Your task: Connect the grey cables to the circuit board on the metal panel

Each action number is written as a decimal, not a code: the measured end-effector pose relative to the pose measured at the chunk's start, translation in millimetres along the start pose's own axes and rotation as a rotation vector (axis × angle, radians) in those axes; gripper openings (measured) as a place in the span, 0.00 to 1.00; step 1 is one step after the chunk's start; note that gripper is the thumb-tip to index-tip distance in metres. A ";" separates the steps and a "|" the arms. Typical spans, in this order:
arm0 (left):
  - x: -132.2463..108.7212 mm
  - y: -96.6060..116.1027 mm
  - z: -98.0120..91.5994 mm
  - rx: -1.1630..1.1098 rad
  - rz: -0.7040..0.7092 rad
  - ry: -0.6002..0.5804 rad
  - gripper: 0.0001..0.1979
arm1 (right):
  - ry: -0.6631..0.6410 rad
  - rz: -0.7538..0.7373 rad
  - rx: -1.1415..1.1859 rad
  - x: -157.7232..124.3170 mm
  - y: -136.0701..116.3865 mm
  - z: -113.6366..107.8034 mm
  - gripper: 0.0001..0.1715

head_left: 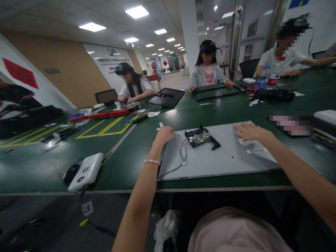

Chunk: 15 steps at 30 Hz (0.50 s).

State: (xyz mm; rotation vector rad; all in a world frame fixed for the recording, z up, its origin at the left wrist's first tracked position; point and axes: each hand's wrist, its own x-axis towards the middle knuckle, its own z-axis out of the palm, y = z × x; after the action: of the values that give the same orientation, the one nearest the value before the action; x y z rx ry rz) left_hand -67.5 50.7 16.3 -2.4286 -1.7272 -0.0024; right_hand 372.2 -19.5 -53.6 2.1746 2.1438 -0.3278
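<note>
A grey flat panel [223,161] lies on the green table [126,154] in front of me. A small circuit board in a black bracket [201,137] sits on its far middle, with grey cables [182,154] running off to the left. My left hand [165,134] is curled closed on the panel's far left corner. My right hand [249,131] rests flat on the far right part of the panel, fingers stretched out, beside white labels [245,141].
A white device [86,171] lies near the table's front edge at left. Three people sit on the far side with black panels [166,97]. Water bottles [264,77], a black bag [274,95] and a white box [325,116] stand at right. Yellow tape lines mark the table at left.
</note>
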 end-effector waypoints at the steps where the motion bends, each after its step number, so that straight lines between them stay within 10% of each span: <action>1: -0.6 2.6 -0.2 0.013 -0.018 0.003 0.18 | 0.002 -0.002 -0.008 -1.0 -1.5 -0.3 0.38; 9: 3.5 6.6 6.4 0.001 -0.107 0.056 0.17 | 0.070 -0.038 -0.077 -12.8 -17.1 -6.3 0.36; 15: 5.8 17.2 7.5 -0.235 0.080 0.218 0.22 | 0.146 -0.241 -0.081 -20.8 -36.8 -10.3 0.34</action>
State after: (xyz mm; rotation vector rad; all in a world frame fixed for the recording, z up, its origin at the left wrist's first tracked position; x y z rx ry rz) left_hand -50.2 51.6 7.2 -2.5425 -1.6130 -0.4685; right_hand 336.6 -37.0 -35.8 1.9562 2.4574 -0.0944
